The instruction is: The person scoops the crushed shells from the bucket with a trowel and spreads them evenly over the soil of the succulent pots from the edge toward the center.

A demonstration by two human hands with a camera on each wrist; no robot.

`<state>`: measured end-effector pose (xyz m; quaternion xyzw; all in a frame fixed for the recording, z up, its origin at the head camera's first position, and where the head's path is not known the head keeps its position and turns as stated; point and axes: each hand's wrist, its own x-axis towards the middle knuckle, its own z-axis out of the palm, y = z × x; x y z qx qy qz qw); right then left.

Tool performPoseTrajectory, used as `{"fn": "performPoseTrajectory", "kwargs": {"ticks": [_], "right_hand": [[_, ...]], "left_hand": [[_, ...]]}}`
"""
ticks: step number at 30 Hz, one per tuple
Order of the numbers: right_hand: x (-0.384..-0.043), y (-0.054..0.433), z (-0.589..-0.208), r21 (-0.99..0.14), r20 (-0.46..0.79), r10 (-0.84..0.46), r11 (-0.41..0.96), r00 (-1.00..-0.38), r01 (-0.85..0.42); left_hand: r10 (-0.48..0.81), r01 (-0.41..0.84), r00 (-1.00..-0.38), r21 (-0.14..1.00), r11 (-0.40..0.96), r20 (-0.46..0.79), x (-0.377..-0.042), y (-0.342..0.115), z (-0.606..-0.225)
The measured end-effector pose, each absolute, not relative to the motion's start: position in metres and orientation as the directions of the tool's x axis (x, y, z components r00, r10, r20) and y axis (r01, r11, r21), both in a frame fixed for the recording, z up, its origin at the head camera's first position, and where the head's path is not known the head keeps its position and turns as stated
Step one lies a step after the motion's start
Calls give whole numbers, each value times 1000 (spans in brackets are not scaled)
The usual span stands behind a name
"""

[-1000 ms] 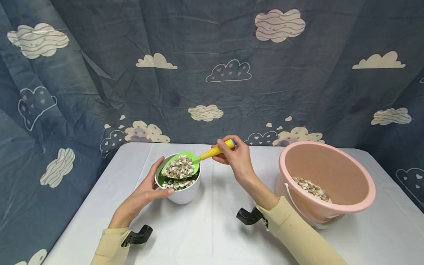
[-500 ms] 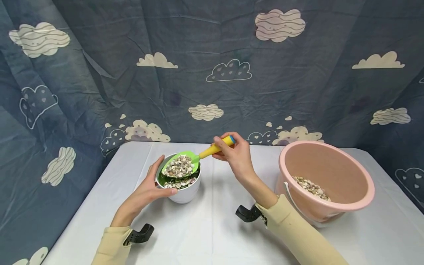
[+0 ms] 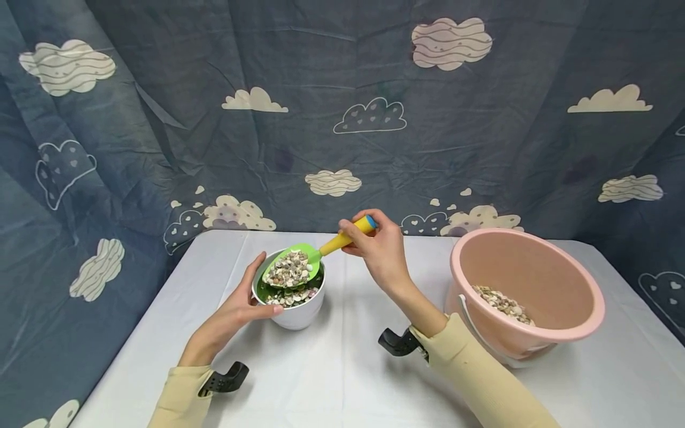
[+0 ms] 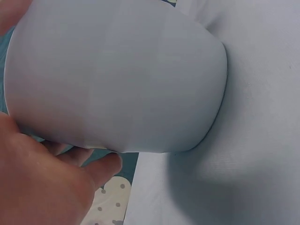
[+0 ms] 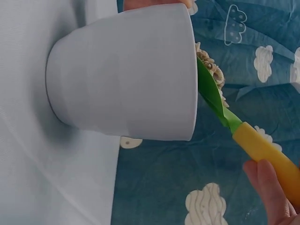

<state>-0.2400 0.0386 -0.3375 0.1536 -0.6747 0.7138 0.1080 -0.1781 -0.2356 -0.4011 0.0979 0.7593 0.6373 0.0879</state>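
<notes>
The pot (image 3: 297, 316), bucket (image 3: 540, 273) and scoop (image 3: 314, 257) look like smooth plastic, the backdrop (image 3: 374, 154) creased matt cloth, the shells (image 3: 287, 270) rough.

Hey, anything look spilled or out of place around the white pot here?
Nothing stands out. The white pot stands upright, held by the left hand; the right hand holds the green scoop at its mouth. Visible shell-like bits lie on the scoop, in the pot or in the pink bucket.
</notes>
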Motion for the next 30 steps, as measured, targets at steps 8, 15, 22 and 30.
{"fn": "performPoseTrajectory", "kwargs": {"ticks": [8, 15, 22, 30], "right_hand": [[-239, 35, -331, -932, 363, -69, -4, -929, -364], [-220, 30, -305, -928, 366, -77, 48, -928, -370], [-209, 27, -293, -905, 402, -79, 114, -912, -409], [-210, 26, -294, -909, 394, -73, 118, -916, -401]], "left_hand": [[227, 39, -974, 980, 196, -7, -178, -235, -400], [190, 49, -982, 952, 301, -10, -179, -234, -399], [210, 36, -978, 961, 275, -23, -181, -234, -399], [302, 65, -953, 986, 154, 16, -180, -240, -402]]}}
